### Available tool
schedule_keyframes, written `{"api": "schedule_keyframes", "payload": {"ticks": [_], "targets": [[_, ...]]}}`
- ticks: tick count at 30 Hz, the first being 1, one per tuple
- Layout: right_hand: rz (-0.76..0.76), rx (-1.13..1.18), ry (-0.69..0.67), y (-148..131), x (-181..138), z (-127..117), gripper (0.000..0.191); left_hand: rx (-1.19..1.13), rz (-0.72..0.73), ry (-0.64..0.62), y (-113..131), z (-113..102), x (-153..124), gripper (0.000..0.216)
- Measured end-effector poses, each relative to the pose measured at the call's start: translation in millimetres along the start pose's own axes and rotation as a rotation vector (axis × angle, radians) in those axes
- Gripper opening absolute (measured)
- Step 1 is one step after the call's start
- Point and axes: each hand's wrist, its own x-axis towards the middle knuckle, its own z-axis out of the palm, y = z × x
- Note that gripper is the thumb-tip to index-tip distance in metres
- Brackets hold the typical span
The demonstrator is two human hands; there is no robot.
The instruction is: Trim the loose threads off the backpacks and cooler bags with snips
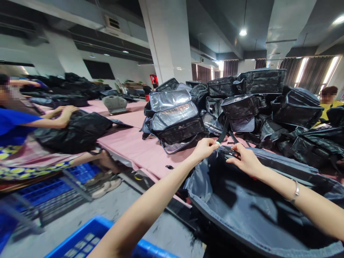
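A large open bag [223, 211] with a grey lining and dark outside spreads below my hands at the lower right. At its far rim, my left hand [205, 148] is closed in a pinch on the end of a black strap [223, 133] that runs up towards the piled bags. Just to the right, my right hand [247, 161] reaches over the bag's opening, its thumb and fingers closed around a small black piece [233, 153] with shiny spots. Whether that piece is a buckle or a tool I cannot make out.
Black bags with silver linings [177, 122] are heaped on the pink-covered table [120, 139]. A blue crate [80, 238] stands on the floor at lower left. At left, a seated person in blue [16, 123] handles a black bag [77, 132]; another person [329, 102] is at far right.
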Motion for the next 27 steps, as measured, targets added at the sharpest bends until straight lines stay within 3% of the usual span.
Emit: {"api": "schedule_keyframes", "payload": {"ticks": [3,6,16,22,27], "targets": [[0.132,-0.116,0.055,-2,6,-10,0.026,0.030,0.020,0.026,3,0,-2,0.029],[0.225,-0.269,0.010,-4,21,-17,0.019,0.050,0.029,0.060,5,1,-4,0.028],[0.279,-0.268,-0.092,10,51,-23,0.021,0.135,0.076,0.124,12,4,-8,0.027],[0.272,-0.242,-0.108,11,49,-22,0.021,0.052,0.085,-0.034,14,6,5,0.025],[0.305,-0.226,0.046,4,34,-13,0.024,-0.214,-0.107,-0.064,10,11,14,0.021]]}}
